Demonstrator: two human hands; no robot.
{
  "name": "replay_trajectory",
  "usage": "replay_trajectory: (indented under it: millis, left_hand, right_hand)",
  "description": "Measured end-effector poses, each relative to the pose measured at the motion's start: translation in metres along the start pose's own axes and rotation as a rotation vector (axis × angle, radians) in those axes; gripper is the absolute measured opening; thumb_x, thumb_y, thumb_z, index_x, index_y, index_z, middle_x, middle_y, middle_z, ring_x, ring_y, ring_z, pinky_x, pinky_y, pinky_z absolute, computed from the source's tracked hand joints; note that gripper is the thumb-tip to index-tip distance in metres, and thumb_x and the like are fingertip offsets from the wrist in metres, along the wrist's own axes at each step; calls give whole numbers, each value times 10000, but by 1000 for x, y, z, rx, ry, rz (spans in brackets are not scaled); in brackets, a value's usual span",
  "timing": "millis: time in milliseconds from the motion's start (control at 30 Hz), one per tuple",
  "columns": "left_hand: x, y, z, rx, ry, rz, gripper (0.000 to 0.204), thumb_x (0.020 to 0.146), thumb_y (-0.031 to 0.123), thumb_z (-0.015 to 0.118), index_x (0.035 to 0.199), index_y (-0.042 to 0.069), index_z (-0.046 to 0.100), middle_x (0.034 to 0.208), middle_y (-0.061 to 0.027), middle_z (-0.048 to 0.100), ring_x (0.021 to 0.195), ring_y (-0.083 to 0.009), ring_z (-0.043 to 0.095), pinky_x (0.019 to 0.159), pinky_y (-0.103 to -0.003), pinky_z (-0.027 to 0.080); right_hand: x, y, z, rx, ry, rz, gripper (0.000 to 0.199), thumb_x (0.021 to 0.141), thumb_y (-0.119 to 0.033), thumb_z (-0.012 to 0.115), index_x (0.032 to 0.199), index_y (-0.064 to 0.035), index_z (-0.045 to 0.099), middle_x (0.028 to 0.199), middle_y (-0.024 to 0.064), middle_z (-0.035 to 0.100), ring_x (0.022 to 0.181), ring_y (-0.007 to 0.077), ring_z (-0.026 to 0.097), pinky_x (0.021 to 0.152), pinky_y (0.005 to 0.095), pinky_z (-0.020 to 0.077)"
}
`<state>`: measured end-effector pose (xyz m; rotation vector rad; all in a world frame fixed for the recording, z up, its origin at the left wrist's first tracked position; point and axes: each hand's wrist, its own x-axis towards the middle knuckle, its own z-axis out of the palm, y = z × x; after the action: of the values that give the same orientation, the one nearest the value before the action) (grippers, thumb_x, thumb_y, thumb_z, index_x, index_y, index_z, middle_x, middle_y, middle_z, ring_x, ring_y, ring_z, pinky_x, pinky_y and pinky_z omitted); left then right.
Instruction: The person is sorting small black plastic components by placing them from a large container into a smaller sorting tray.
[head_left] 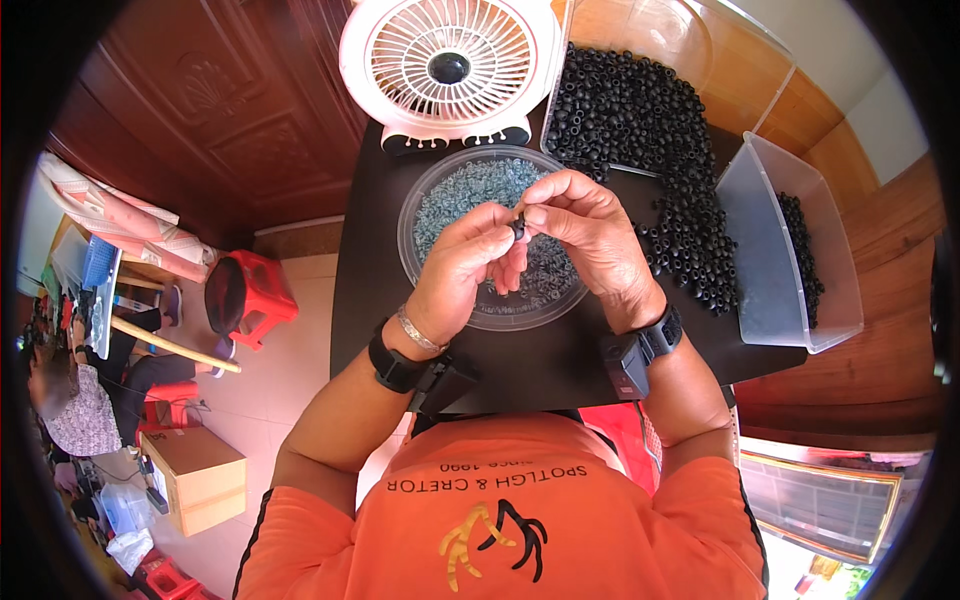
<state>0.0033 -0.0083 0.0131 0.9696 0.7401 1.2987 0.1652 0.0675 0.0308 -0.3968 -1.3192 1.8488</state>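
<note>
Both bare hands meet above a round, clear plastic bowl (510, 323) of small, bluish transparent pieces (465, 195) on a dark tabletop (372, 290); the left hand (460, 255), thumb and fingers closed, pinches a small, rounded black piece (518, 229). The right hand (595, 235) bends its thumb and forefinger to that piece; whether it also grips cannot be told. Loose black pieces (690, 250) lie to the right, beside a rectangular translucent plastic bin (765, 260).

Orange short-sleeved shirt (620, 480) with black trim (755, 530), black wrist straps (662, 335), silvery bracelet (418, 332)
</note>
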Motion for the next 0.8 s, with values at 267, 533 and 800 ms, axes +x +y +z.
replay_trajectory:
  millis: [267, 533, 800]
  left_hand:
    - [2, -1, -3, -3, -17, -25, 227, 939, 246, 492, 968, 29, 555, 780, -51, 576, 631, -134, 551, 586, -257, 436]
    - [3, -5, -6, -213, -97, -89, 249, 926, 261, 492, 983, 26, 552, 796, -80, 564, 648, -183, 552, 577, -275, 439]
    - [4, -7, -8, -290, -166, -106, 268, 925, 271, 489, 998, 19, 546, 772, -69, 534, 654, -184, 524, 574, -285, 426]
  right_hand:
    - [1, -1, -5, -75, -47, -14, 120, 864, 0, 638, 983, -14, 637, 894, 51, 663, 829, 118, 622, 792, 261, 502]
    - [-1, -3, -5, -35, -91, -55, 138, 871, -10, 639, 1008, -10, 625, 897, 48, 663, 833, 113, 625, 794, 257, 509]
    - [-1, -3, -5, -101, -158, -46, 119, 887, 17, 610, 1004, -2, 619, 895, 52, 666, 807, 109, 632, 758, 258, 524]
